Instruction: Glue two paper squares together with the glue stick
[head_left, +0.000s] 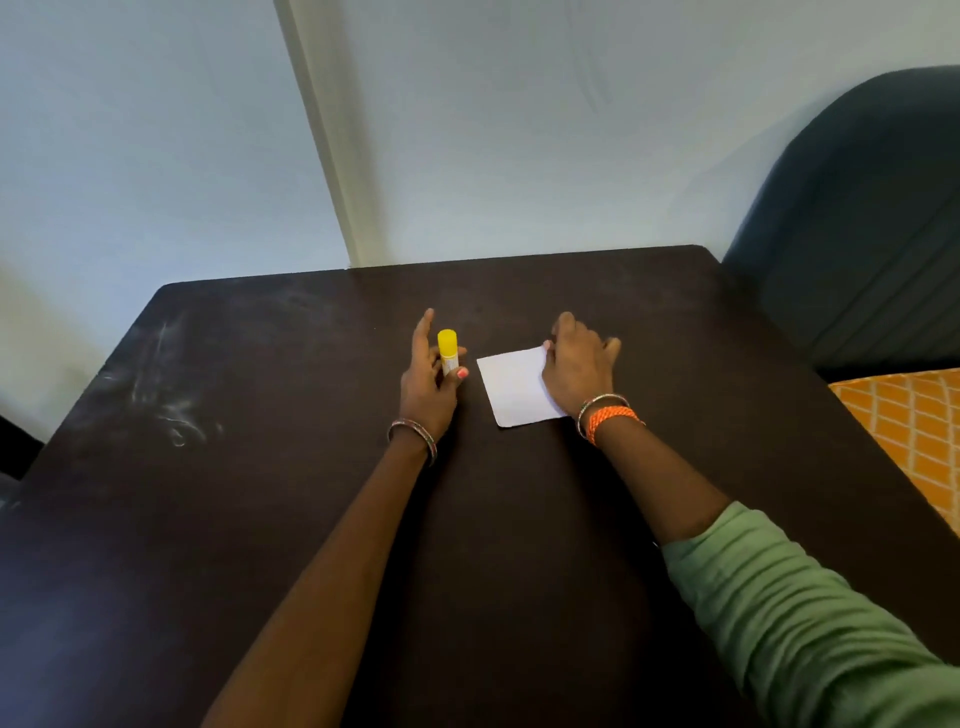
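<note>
A glue stick (448, 352) with a yellow cap stands upright on the dark table (311, 493), left of centre. My left hand (428, 387) is around its lower part, the thumb across its front and the fingers behind it, the index finger pointing away. A white paper square (514, 387) lies flat just to the right; only one sheet can be told apart. My right hand (576, 364) lies over the paper's right edge, fingers bent, with the thumb tip at the far right corner as if pinching it.
A dark blue chair back (857, 218) stands past the table's right side, with an orange patterned cloth (914, 431) beside it. The wall rises just behind the table's far edge. Pale scuff marks (171, 405) show on the table's left part.
</note>
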